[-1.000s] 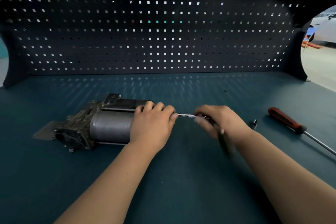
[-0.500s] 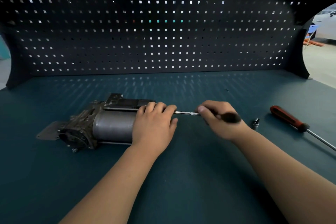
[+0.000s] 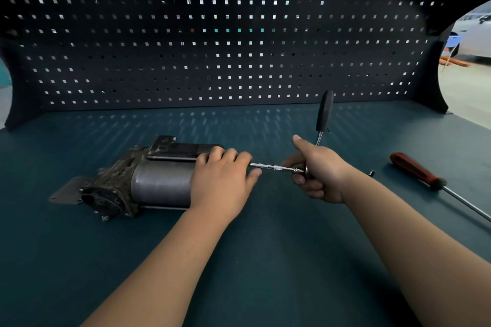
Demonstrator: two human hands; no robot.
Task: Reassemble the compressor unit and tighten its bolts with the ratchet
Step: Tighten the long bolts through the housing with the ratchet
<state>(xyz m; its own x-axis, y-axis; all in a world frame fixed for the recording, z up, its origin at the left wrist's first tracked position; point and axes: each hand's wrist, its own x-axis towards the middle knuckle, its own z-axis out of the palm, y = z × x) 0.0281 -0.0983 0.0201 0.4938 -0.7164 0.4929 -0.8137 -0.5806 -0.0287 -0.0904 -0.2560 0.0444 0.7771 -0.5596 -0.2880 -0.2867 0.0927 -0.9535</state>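
Centrally, the left hand (image 3: pixel 223 180) lies over the right end of the compressor unit (image 3: pixel 159 180), its fingers curled over the top of the grey cylinder and its thumb stretched along the end face, holding the unit down on the desk (image 3: pixel 265 273). Just right of it, the right hand (image 3: pixel 318 175) grips the head of the ratchet (image 3: pixel 324 111), fingers wrapped underneath and thumb pointing up. The ratchet's black handle stands nearly upright above the hand, toward the top of the frame. A bright extension bar (image 3: pixel 276 167) runs level from the ratchet head leftward and disappears under the left fingertips at the end of the unit.

The compressor unit lies on its side in the left-centre of the frame, its dark cast end and flat mounting plate pointing left. Beyond the right wrist sits a small dark piece (image 3: pixel 372 173), possibly a bolt, mostly hidden. Further right, a red-handled screwdriver (image 3: pixel 414 167) lies on the desk, its shaft slanting to the lower right edge. A dark pegboard (image 3: pixel 239 48) fills the upper frame.
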